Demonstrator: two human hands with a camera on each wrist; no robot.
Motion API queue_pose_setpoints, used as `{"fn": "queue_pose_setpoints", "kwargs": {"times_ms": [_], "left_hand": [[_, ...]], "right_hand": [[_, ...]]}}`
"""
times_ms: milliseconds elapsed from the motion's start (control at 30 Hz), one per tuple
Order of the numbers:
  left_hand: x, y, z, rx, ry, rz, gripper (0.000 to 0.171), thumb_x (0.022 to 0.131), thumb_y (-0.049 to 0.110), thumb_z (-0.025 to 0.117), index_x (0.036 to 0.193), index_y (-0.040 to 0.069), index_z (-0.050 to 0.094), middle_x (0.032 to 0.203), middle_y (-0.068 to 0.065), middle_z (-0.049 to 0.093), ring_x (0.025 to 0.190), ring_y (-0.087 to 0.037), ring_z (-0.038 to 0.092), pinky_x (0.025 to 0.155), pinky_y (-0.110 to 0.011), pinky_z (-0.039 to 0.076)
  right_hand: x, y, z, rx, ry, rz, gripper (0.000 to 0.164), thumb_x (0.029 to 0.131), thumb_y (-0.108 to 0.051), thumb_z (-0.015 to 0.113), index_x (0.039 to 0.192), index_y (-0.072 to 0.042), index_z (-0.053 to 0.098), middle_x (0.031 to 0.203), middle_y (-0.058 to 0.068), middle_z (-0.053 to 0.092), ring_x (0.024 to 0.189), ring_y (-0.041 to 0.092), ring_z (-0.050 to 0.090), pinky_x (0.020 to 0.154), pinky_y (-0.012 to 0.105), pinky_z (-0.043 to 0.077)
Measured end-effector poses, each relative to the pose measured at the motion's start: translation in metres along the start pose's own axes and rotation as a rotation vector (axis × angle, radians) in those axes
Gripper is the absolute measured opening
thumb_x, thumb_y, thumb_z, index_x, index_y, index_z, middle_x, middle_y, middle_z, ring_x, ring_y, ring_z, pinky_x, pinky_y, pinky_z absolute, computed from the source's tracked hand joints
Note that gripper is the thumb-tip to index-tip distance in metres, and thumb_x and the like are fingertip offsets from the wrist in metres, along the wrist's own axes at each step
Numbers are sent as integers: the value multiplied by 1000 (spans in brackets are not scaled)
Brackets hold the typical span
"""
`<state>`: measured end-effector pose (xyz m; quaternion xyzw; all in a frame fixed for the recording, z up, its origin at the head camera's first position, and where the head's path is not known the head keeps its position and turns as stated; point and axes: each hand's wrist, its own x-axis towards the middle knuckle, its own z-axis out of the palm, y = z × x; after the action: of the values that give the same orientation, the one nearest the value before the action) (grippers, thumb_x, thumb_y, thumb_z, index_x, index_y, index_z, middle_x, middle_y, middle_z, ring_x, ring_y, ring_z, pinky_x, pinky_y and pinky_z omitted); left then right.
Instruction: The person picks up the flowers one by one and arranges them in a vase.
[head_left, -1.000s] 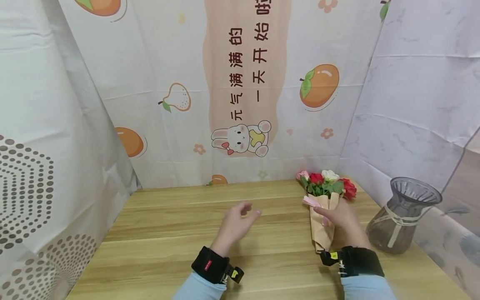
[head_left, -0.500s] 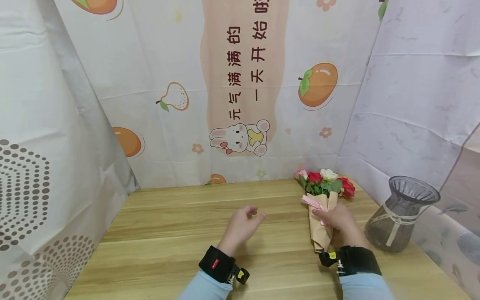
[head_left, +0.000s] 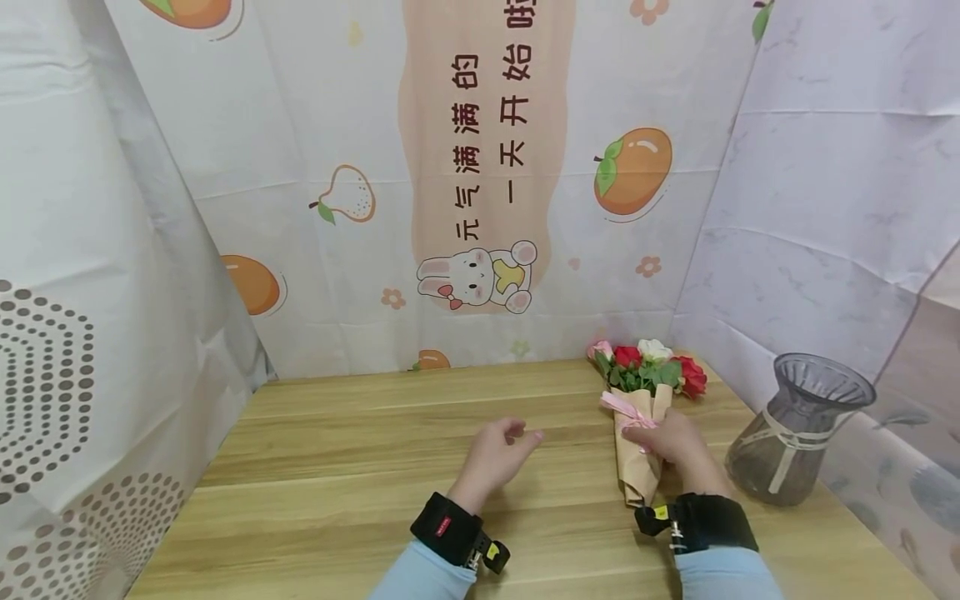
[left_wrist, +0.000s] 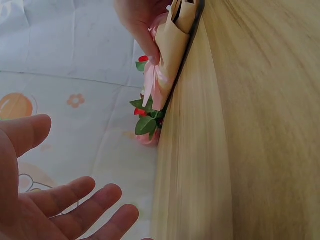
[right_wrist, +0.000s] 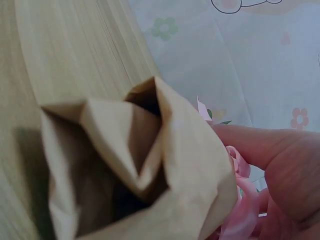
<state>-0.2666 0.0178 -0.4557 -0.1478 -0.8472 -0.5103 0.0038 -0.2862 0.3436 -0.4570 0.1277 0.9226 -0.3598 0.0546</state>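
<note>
A bouquet (head_left: 636, 477) of red, white and pink roses in brown paper lies at the right of the table. My right hand (head_left: 675, 440) grips its wrapped stems from the right side, thumb over the pink ribbon (head_left: 628, 407). In the right wrist view the folded lower end of the paper (right_wrist: 195, 175) faces the camera, and the thumb (right_wrist: 255, 142) reaches across beside the ribbon. Left of the bouquet, my left hand (head_left: 497, 460) hovers apart from it with nothing in its grasp. Its fingers (left_wrist: 95, 210) are spread and relaxed in the left wrist view.
A grey glass vase (head_left: 783, 450) with a flared rim and a pale cord round its neck stands right of my right hand. The wooden table (head_left: 322, 467) ends at a printed cloth (head_left: 315, 283) behind, and more cloth (head_left: 832, 208) hangs at the right.
My left hand has moved to the right, closer to the bouquet. The right hand keeps its hold, and the bouquet has hardly moved. The head view has shifted slightly.
</note>
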Motion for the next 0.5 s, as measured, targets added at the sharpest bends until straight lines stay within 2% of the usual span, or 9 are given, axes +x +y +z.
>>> {"fn": "queue_pose_setpoints", "kwargs": {"times_ms": [100,167,400,500], "left_hand": [[0,0,1,-4,-4,-4,57,96,50,66,129,4,66,124,-12,67,113,-31,62,92,-49,51],[-1,0,1,-7,-9,-15,60,96,53,65,130,4,66,125,-12,67,114,-31,61,92,-49,51],[-1,0,0,-5,-12,-31,62,95,56,64,132,7,65,127,-8,67,117,-30,61,93,-49,51],[-2,-1,-1,-1,-17,-28,62,96,56,63,133,7,65,128,-9,66,117,-30,61,94,-49,50]], "right_hand": [[-1,-2,0,8,-14,22,118,83,-57,77,146,24,18,145,48,27,125,57,41,105,65,36],[-1,-3,0,22,-18,23,119,83,-56,77,147,23,16,147,48,24,128,58,38,106,66,35],[-1,-3,2,23,-15,25,118,84,-54,78,148,22,16,147,48,24,128,57,39,104,64,38],[-1,-3,2,33,-17,41,118,83,-55,79,148,22,17,145,48,27,122,55,44,100,63,43]]}}
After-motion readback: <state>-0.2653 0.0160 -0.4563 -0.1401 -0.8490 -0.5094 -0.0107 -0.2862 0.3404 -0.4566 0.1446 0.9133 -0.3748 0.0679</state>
